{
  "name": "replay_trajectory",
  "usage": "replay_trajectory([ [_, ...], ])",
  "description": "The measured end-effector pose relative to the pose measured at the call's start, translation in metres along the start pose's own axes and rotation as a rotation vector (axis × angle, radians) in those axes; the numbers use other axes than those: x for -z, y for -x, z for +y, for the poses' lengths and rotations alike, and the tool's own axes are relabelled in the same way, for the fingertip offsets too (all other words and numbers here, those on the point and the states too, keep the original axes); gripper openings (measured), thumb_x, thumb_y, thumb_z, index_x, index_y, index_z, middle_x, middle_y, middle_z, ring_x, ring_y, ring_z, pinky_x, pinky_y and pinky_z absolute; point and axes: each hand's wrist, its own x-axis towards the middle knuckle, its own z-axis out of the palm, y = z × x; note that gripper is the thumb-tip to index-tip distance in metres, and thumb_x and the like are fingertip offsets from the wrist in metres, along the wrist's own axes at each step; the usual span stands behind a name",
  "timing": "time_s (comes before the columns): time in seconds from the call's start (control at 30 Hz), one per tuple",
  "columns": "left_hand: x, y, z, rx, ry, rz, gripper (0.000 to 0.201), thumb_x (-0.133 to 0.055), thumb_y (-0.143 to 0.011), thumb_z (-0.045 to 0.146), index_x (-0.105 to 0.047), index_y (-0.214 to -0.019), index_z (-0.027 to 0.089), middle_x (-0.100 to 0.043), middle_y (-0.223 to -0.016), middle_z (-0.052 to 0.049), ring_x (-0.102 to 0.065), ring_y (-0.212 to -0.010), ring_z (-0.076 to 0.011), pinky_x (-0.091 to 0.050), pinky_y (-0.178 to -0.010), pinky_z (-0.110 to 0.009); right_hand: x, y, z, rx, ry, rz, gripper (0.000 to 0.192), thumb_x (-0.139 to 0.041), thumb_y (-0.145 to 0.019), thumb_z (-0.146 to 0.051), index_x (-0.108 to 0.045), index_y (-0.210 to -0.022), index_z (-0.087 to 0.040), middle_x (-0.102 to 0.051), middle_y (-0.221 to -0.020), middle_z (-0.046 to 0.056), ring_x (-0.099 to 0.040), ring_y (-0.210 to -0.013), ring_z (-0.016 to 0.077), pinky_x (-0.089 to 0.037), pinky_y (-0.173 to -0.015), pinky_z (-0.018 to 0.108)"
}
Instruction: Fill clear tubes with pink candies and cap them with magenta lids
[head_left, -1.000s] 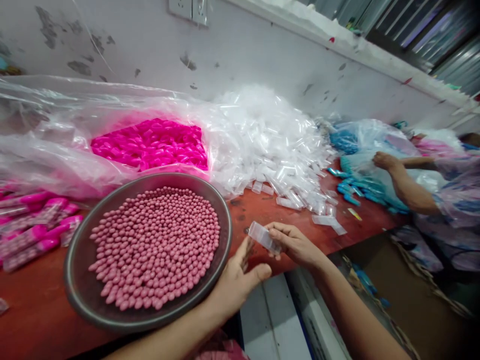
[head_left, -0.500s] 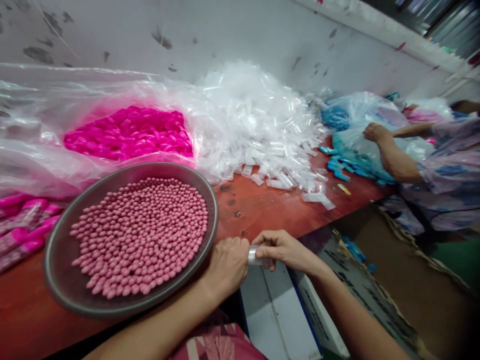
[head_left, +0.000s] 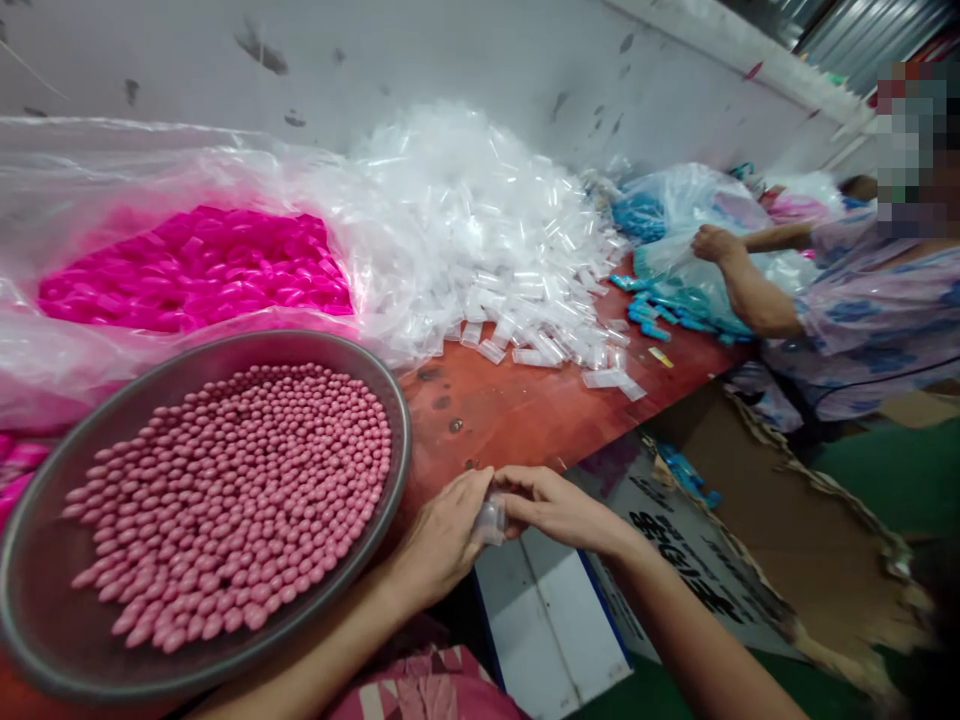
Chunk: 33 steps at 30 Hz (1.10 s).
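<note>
**Both hands on one clear tube**

Just below centre of the frame, the left hand (head_left: 442,540) and right hand (head_left: 559,508) meet at the table's near edge, fingertips pinched together on a small clear tube (head_left: 490,521). It sits between the two sets of fingers, mostly covered by them.

Left of the hands, a round metal tray (head_left: 386,400) holds pink beads (head_left: 232,500). Behind it, upper left, lies a bag of bright pink caps (head_left: 195,270); at top centre, a heap of clear tubes (head_left: 487,230) spills onto the red table (head_left: 525,410). At far right another person's hand (head_left: 712,243) reaches into a bag of blue pieces (head_left: 675,310). A stained white wall (head_left: 450,60) runs along the back.
</note>
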Motion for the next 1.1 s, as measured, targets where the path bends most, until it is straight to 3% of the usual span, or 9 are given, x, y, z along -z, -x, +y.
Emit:
replay_trajectory([
  [0.17,-0.003,0.002,-0.005,0.032,-0.045,-0.090,0.068,-0.047,-0.076,0.010,-0.020,-0.138,0.018,-0.055,-0.117,-0.013,-0.052,-0.110,-0.0235,-0.044,-0.091,-0.041,-0.007,-0.002,0.001,-0.001,-0.154,0.032,0.035,-0.053,-0.081,-0.046,-0.052,-0.096,-0.014,-0.058,-0.080,0.001,-0.062,-0.063,0.0108,-0.053,-0.057,0.024],
  [0.27,-0.001,0.001,-0.004,0.028,-0.035,-0.053,0.064,-0.045,-0.075,0.009,-0.026,-0.135,0.018,-0.058,-0.110,-0.011,-0.055,-0.103,-0.0227,-0.045,-0.087,-0.039,0.011,-0.006,0.004,0.025,0.128,0.045,0.032,-0.043,-0.088,-0.044,-0.054,-0.093,-0.014,-0.062,-0.077,0.002,-0.062,-0.063,0.0108,-0.052,-0.058,0.023],
  [0.37,0.005,-0.001,0.000,0.104,0.072,0.080,0.036,-0.045,-0.079,0.016,-0.046,-0.115,0.018,-0.061,-0.097,-0.007,-0.059,-0.087,-0.0191,-0.048,-0.077,-0.031,0.052,-0.019,0.003,0.065,0.842,0.449,0.026,-0.039,-0.091,-0.034,-0.059,-0.094,-0.017,-0.066,-0.083,0.002,-0.063,-0.072,0.0124,-0.051,-0.067,0.024],
  [0.43,0.009,-0.004,0.004,0.204,0.148,0.177,0.018,-0.046,-0.081,0.024,-0.050,-0.098,0.018,-0.061,-0.081,-0.002,-0.058,-0.070,-0.0162,-0.047,-0.064,-0.026,0.084,-0.033,0.002,0.045,1.044,0.692,0.026,-0.038,-0.091,-0.025,-0.057,-0.106,-0.015,-0.063,-0.102,0.010,-0.060,-0.092,0.0196,-0.047,-0.080,0.034],
  [0.5,0.011,-0.006,0.006,0.266,0.227,0.244,0.013,-0.047,-0.081,0.027,-0.049,-0.091,0.019,-0.057,-0.072,0.001,-0.055,-0.061,-0.0141,-0.044,-0.057,-0.024,0.112,-0.051,0.002,0.032,1.156,0.796,0.031,-0.037,-0.089,-0.017,-0.053,-0.114,-0.010,-0.057,-0.113,0.017,-0.053,-0.103,0.0254,-0.042,-0.086,0.041],
  [0.63,0.009,-0.005,0.006,0.301,0.350,0.301,0.013,-0.048,-0.077,0.021,-0.048,-0.090,0.019,-0.055,-0.070,0.003,-0.053,-0.060,-0.0128,-0.042,-0.057,-0.023,0.142,-0.084,0.006,0.087,1.372,0.783,0.036,-0.038,-0.083,-0.006,-0.054,-0.115,-0.010,-0.048,-0.125,0.019,-0.042,-0.115,0.0304,-0.034,-0.091,0.044],
  [0.83,0.009,-0.002,0.004,0.344,0.368,0.334,0.024,-0.047,-0.067,0.011,-0.050,-0.090,0.019,-0.051,-0.071,0.003,-0.050,-0.062,-0.0123,-0.041,-0.057,-0.022,0.152,-0.107,0.018,0.199,1.575,0.679,0.033,-0.035,-0.085,-0.005,-0.055,-0.111,-0.009,-0.044,-0.132,0.018,-0.034,-0.122,0.0307,-0.026,-0.097,0.045],
  [0.93,0.007,-0.003,0.000,0.306,0.380,0.332,0.014,-0.047,-0.069,0.011,-0.049,-0.081,0.018,-0.051,-0.070,0.003,-0.051,-0.062,-0.0120,-0.042,-0.058,-0.022,0.147,-0.107,0.022,0.274,1.614,0.604,0.028,-0.036,-0.088,-0.011,-0.055,-0.108,-0.010,-0.052,-0.124,0.017,-0.041,-0.117,0.0280,-0.024,-0.099,0.043],
  [1.1,0.002,-0.001,-0.011,0.214,0.242,0.405,0.019,-0.051,-0.074,0.014,-0.052,-0.092,0.018,-0.060,-0.088,-0.004,-0.059,-0.082,-0.0181,-0.049,-0.074,-0.031,0.114,-0.094,0.029,0.401,1.579,0.471,0.026,-0.042,-0.090,-0.030,-0.055,-0.103,-0.011,-0.062,-0.100,0.014,-0.055,-0.093,0.0242,-0.039,-0.084,0.036],
])
